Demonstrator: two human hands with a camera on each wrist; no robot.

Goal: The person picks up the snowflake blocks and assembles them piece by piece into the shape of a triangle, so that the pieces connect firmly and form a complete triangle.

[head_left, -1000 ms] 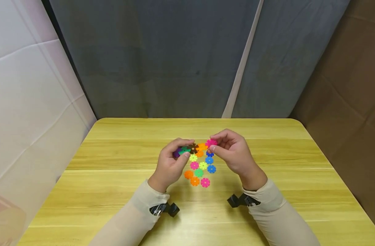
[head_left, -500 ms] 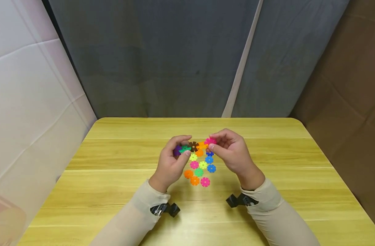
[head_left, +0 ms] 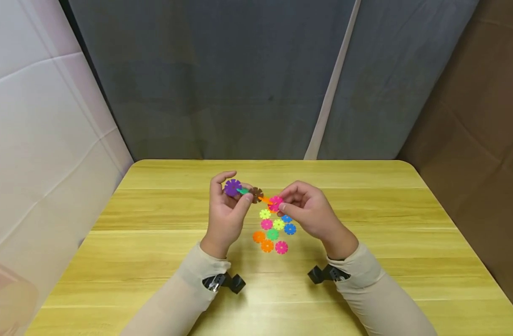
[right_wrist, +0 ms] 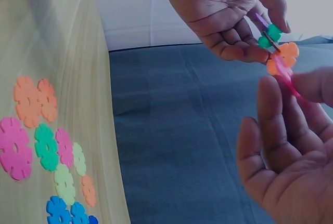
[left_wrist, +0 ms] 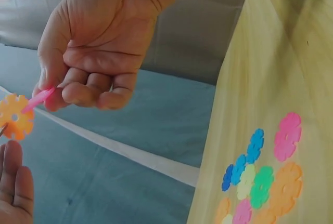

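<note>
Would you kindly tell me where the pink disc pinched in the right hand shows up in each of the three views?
Head view: the pink disc is at centre, above the loose discs, pinched by the right hand.
Left wrist view: at the left edge, seen edge-on beside the orange disc.
Right wrist view: upper right, a blurred pink streak below the orange disc.
Shared landmark: the orange disc joined to it.
</note>
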